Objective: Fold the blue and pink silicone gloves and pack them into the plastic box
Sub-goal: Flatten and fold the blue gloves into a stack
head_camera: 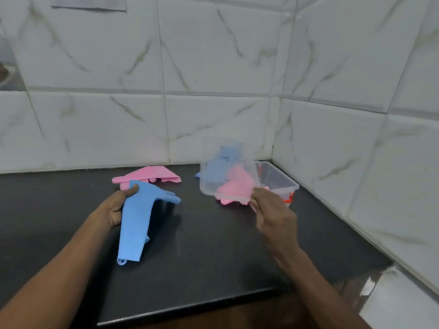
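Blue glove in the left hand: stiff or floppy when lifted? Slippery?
Probably floppy: the blue glove sags from the left hand, cuff end drooping to the counter and fingers bending over. Likely light, since a thumb-and-finger pinch carries it. Slipperiness is hard to judge; the loose grip holding suggests fair friction.

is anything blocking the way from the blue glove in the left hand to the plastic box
Yes. The clear lid, tilted up in the right hand, stands over the near-left side of the plastic box, and a pink glove sits at that edge. The counter between looks bare.
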A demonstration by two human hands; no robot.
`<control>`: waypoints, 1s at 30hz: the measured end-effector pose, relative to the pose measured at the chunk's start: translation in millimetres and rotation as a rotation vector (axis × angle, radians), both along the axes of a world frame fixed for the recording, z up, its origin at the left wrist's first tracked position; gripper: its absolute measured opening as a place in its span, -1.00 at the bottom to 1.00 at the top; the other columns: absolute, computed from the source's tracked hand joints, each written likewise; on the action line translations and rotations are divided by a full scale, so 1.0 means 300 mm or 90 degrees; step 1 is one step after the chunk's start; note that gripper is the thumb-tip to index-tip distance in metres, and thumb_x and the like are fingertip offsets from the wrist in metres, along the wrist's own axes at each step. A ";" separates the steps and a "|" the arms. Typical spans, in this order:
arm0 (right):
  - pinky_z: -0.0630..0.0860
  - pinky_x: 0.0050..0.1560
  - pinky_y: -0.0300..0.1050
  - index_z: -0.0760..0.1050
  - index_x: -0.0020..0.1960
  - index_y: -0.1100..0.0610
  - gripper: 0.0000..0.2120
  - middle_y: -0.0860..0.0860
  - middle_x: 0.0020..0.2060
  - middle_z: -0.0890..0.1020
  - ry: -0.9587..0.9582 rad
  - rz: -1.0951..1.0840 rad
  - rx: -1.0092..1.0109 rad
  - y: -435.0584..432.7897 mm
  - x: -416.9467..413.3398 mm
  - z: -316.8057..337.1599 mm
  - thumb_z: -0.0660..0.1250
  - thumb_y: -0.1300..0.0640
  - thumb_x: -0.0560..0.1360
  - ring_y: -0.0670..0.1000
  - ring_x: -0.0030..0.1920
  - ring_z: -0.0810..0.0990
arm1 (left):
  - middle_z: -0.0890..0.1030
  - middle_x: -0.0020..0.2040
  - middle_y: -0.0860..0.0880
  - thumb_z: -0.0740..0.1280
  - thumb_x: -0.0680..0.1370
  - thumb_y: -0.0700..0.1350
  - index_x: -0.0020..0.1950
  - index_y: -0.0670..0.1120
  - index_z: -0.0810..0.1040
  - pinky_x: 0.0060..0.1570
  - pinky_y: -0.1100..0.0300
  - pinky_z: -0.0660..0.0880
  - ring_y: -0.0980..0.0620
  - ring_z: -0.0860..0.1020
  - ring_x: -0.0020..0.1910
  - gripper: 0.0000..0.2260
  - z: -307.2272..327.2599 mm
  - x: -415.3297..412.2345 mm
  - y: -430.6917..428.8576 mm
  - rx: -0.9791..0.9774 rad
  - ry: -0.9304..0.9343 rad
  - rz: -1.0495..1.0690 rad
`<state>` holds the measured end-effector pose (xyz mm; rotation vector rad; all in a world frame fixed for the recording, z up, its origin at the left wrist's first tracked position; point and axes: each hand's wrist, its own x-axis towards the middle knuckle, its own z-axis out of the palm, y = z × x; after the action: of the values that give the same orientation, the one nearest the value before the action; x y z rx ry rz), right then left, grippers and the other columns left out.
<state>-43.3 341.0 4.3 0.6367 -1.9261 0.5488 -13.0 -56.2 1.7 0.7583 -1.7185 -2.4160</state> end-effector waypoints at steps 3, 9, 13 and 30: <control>0.45 -0.37 -0.08 0.55 -0.15 0.13 -0.89 0.01 -0.22 0.61 0.043 -0.156 -0.047 0.012 0.058 0.079 0.42 0.30 0.41 0.06 -0.11 0.50 | 0.71 -0.15 -0.27 0.33 0.59 0.00 0.26 -0.29 0.49 -0.38 -0.01 0.64 -0.16 0.70 -0.31 -0.59 0.010 0.008 0.011 0.020 0.009 -0.029; 0.39 -0.28 -0.04 0.54 -0.08 0.33 -0.90 0.25 -0.12 0.59 -0.247 -0.329 0.043 0.078 0.178 0.191 0.28 0.35 0.43 0.27 -0.12 0.55 | 0.71 -0.17 -0.25 0.29 0.59 -0.02 0.20 -0.25 0.53 -0.41 0.02 0.64 -0.16 0.70 -0.34 -0.67 -0.023 0.023 0.021 0.068 -0.034 -0.069; 0.46 -0.27 -0.11 0.59 -0.04 0.28 -0.85 0.18 -0.16 0.64 -0.361 -0.420 0.082 0.145 0.266 0.204 0.37 0.19 0.47 0.16 -0.17 0.63 | 0.70 -0.20 -0.28 0.30 0.59 0.01 0.19 -0.30 0.52 -0.42 0.00 0.64 -0.18 0.69 -0.37 -0.62 -0.029 0.017 0.020 0.057 -0.091 -0.077; 0.49 -0.10 -0.21 0.50 0.18 0.03 -0.76 0.00 0.06 0.59 -0.534 -0.325 0.292 0.025 0.190 0.006 0.34 0.01 0.54 -0.05 -0.02 0.59 | 0.69 0.06 -0.20 0.45 0.51 -0.09 0.22 -0.25 0.56 0.09 -0.09 0.58 -0.18 0.66 0.02 -0.65 0.067 0.016 0.122 -0.290 -0.169 -0.079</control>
<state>13.8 348.6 6.0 0.1482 -2.9257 0.0136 -8.1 -19.5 21.8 0.9537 -2.3605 -1.9314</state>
